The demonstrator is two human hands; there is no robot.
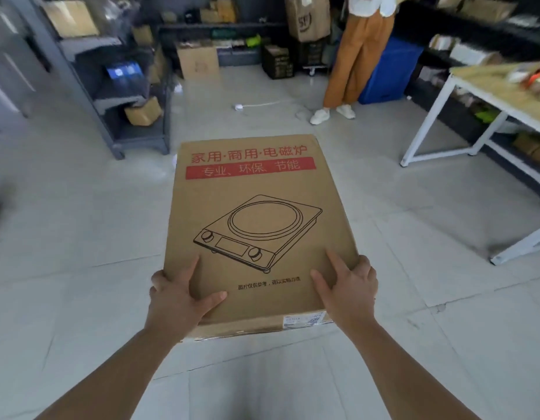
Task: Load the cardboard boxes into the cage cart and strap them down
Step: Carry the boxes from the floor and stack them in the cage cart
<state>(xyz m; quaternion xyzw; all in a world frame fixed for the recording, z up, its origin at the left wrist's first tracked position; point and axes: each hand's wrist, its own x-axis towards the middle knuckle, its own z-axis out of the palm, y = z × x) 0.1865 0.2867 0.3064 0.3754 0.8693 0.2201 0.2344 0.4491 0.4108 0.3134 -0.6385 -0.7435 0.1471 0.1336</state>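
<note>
Box status: we've got one flat cardboard box [256,207] in the air over the tiled floor [80,237], printed face up, its far end pointing away from our fingertips.

Grip:
- The left hand [179,295] clamps the near-left corner, with thumb and forefinger flat on the top face. The other fingers wrap round the side edge, and their tips are hidden underneath.
- The right hand [350,286] mirrors it on the near-right corner.
- Most of the box sits beyond our fingers, so it's cantilevered.

Handling call:
- The print shows an induction cooker, so we reckon the load is moderately heavy, rigid and fragile. No dropping it and no loading it on a corner.
- The walls look stiff and the board is plain, so it's probably not slippery.
- The side between our wrists shows a crease and a shipping label [305,319], so we shouldn't squeeze there.
- A better hold is with the fingers further out along the long side edges and the palms under the base, near the middle of the box.

We can't pick out the cage cart or any strap in this view. Ahead of our fingers there's a person in orange trousers [353,65]. A shelving rack [111,86] is off to the left and a white-framed table [438,116] to the right, so we'll need to carry around them.
</note>
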